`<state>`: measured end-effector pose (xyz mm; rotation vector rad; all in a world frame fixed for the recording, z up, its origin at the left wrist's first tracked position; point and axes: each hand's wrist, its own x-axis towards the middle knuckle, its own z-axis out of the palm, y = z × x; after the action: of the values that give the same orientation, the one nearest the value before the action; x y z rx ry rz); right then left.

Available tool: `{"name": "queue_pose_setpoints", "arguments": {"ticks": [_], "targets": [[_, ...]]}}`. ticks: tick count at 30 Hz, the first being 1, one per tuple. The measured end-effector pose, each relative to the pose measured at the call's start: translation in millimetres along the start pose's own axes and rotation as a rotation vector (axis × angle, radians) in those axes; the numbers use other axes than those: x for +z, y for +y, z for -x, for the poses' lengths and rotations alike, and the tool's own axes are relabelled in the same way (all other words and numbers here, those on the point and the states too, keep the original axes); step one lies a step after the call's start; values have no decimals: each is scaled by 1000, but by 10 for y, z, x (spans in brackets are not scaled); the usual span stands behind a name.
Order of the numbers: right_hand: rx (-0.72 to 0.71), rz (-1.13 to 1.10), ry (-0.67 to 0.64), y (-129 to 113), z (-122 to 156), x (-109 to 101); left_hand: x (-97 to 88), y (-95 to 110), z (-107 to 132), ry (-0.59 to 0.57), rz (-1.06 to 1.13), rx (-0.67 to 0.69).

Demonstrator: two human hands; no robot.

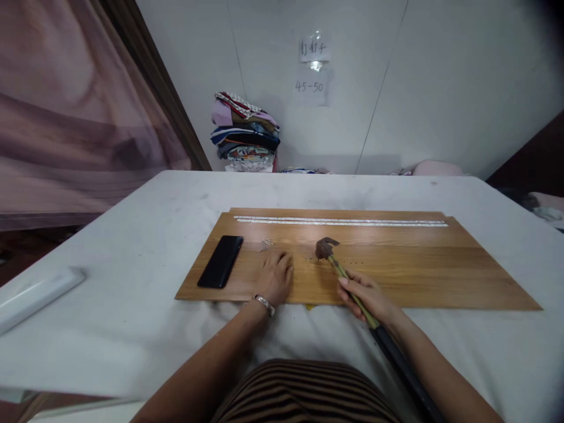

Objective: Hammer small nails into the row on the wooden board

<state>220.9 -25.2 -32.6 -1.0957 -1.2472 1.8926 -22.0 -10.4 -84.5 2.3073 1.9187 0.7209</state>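
Observation:
A claw hammer (352, 288) with a rusty head and a dark grip is held in my right hand (365, 294), whose fingers wrap its handle partway up. The hammer head is low over a brown wooden board (423, 270); I cannot tell whether it touches a nail. Around the head runs a row of small dark dots (356, 262) in the wood. Palm down on the board, my left hand (275, 277) lies with its fingers a little bent and holds nothing visible. Just beyond its fingertips is a small group of loose nails (267, 244).
A black phone (221, 262) lies on the board's left part. Two white measuring strips (339, 221) run along the far side. The board is on a white-covered table (132, 247). A white roll (39, 294) is at left, and folded clothes (247, 132) are stacked beyond the far edge.

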Motion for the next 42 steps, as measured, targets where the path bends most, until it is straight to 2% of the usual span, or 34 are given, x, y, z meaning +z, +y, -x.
{"name": "queue_pose_setpoints", "arguments": {"ticks": [5,24,30,36,42], "targets": [[32,39,-2,5,-15,2,7,0,0,-2,-2,-14],[-10,2,6,-1,-1,-3,-16,15,-2,-23,0,-22],[20,29,-2,-3,-8,10,-27,15,-6,-32,-1,-17],[-18,8,-6,12,-6,-9,-19,11,-1,-23,1,-12],[15,19,-7,6,-20,7,-10,12,-1,-25,-1,-28]]}}
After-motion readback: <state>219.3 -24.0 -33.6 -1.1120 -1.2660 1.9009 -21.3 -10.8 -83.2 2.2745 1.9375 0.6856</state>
